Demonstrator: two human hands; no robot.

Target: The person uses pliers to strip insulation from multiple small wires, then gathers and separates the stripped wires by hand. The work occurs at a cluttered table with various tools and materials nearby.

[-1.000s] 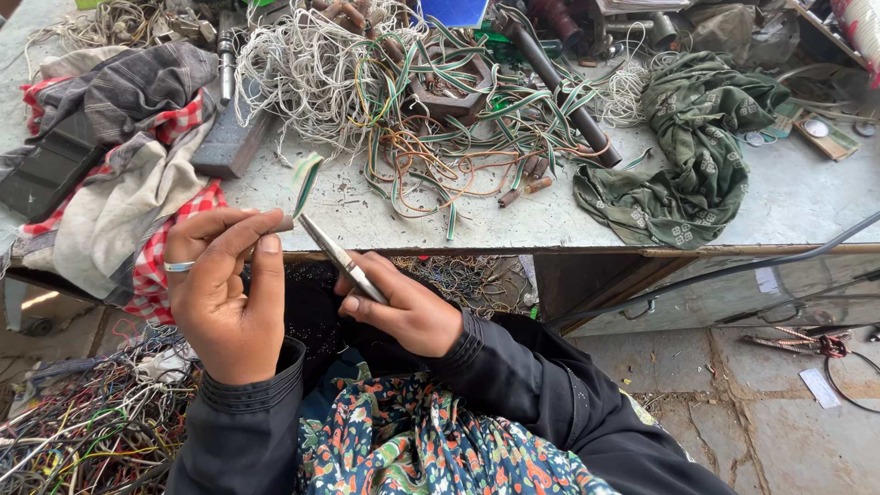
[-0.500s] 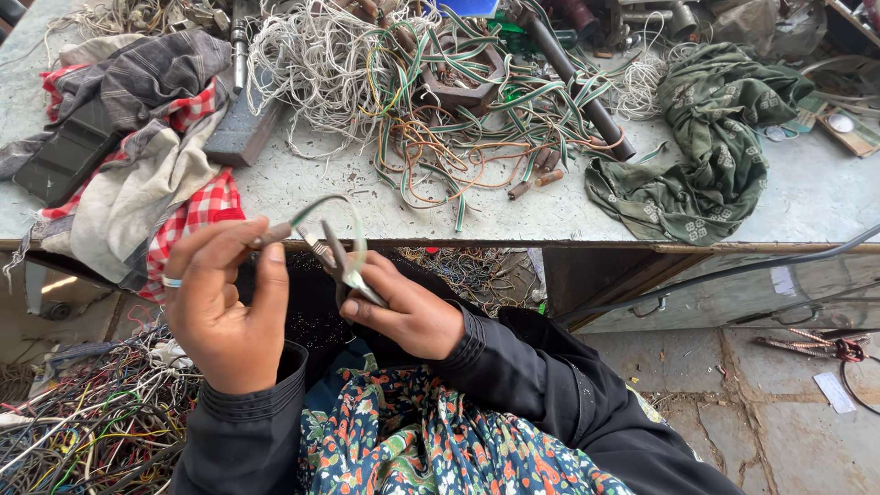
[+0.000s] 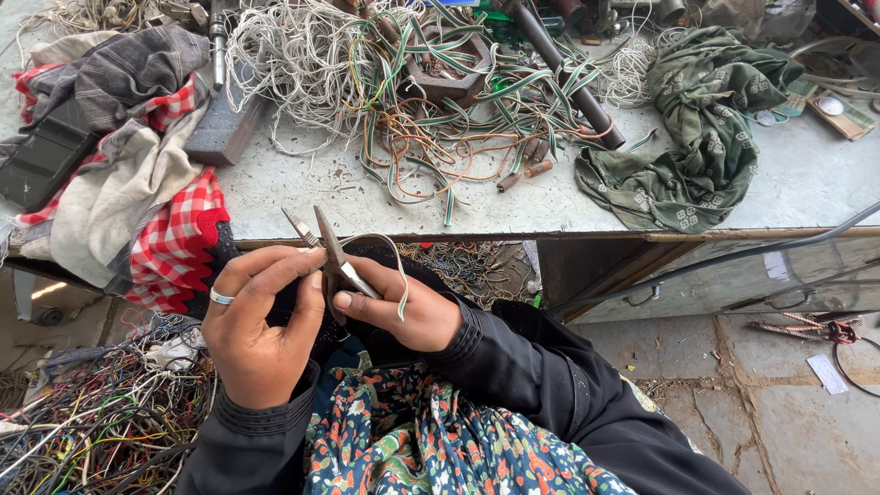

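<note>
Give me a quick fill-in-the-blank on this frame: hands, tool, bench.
1. The right hand holds small metal ____ with the blades pointing up.
2. The left hand wears a ____ on one finger.
3. A green patterned cloth lies on the bench to the ____ of the tangled wires.
4. The checked cloth at the bench edge is red and ____.

Missing words: scissors; ring; right; white

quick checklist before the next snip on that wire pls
1. Cutters gripped firmly in the right hand: ok.
2. Wire pinched by the left hand: ok.
3. Wire seated between the blades: cannot tell, the fingers hide the meeting point.
4. Left fingertips clear of the blades: not ok, they sit right beside them.
5. Blade tips point away from the body, toward the table edge: ok.
</note>
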